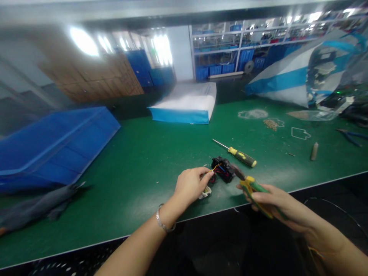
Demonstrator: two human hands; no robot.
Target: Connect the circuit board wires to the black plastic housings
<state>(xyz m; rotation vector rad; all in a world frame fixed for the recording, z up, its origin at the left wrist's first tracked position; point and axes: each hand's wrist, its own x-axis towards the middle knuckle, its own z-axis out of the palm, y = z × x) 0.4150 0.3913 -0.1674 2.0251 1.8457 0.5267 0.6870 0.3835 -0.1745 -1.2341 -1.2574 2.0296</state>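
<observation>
My left hand [191, 184] pinches thin yellow and red wires [215, 167] at the near part of the green table. The wires run into a small black device [223, 169] lying on the table. Beneath my fingers is a small whitish part [206, 192], partly hidden. My right hand [267, 199] is wrapped round the yellow-and-green handles of a pair of pliers [247, 184]. The dark jaws of the pliers point left and reach close to the black device; whether they touch it I cannot tell. A yellow-and-black screwdriver [241, 156] lies just beyond the device.
A blue bin [60, 145] stands at the left, with a dark grey cloth-like item [37, 207] before it. A white-and-blue bag [184, 103] lies at the back. To the right are small brass-coloured pieces [270, 124], a small cylinder [314, 151], blue-handled pliers [351, 136] and a large striped sack [290, 78].
</observation>
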